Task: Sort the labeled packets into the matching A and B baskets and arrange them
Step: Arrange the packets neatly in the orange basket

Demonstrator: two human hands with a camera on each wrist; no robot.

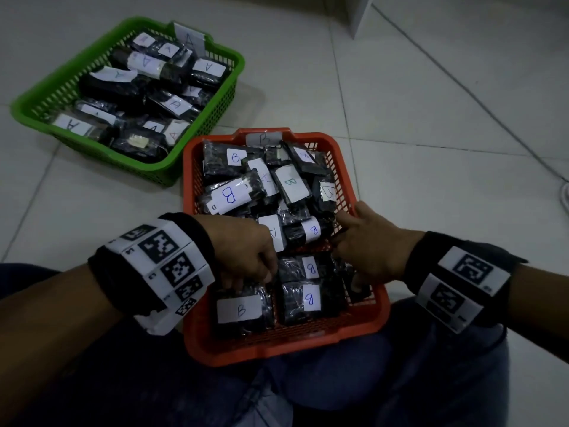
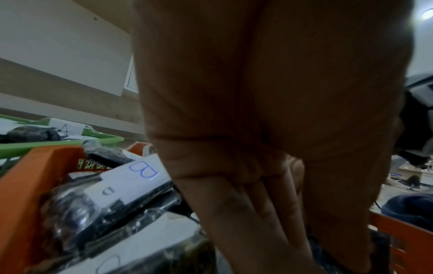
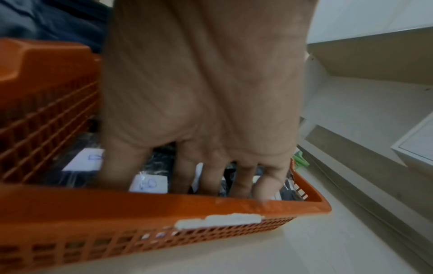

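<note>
Both hands are reaching into the orange B basket [image 1: 363, 331] at lower centre, seemingly to tidy its rows. The left hand [image 1: 246, 251] is pressing straight fingers among the packets [image 1: 243, 309]; whether the right hand [image 1: 369, 245] is gripping anything cannot be told. The packets are black and glossy, with white lettered labels. The green A basket [image 1: 46, 97] is sitting at upper left.

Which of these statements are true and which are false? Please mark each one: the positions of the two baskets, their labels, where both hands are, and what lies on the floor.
1. Both hands, left hand and right hand, reach into the orange basket. True.
2. The green basket carries a B tag. False: its tag reads A.
3. The orange basket is empty. False: it holds many B packets.
4. The green basket lies farther from the person than the orange basket. True.
</note>
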